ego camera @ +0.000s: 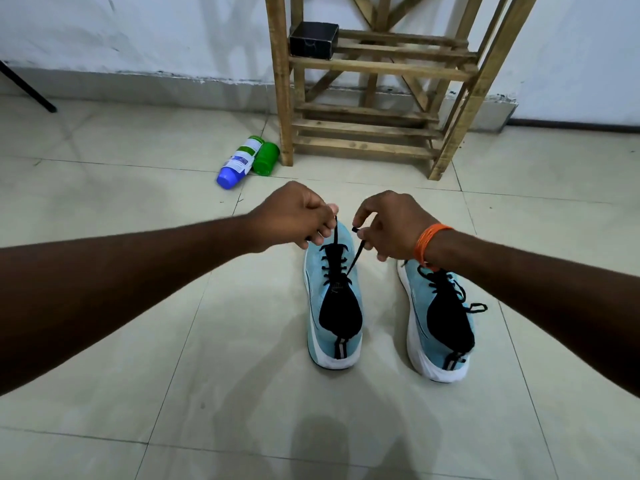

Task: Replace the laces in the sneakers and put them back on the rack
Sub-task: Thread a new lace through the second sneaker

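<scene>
Two sneakers stand on the floor (173,341), heels nearest, long axes running away: the left sneaker (341,306) and, beside it, the right sneaker (446,323) (laced, it seems). Over the left one's toe end, left hand (294,216) and right hand (391,226) each pinch a lace (335,233) end, equally near it — the rack (363,128) stands straight beyond.

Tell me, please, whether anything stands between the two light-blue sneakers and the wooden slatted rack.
Nothing visible does: bare tile separates the light-blue sneakers from the wooden slatted rack; the two plastic bottles lie left of it.
</scene>
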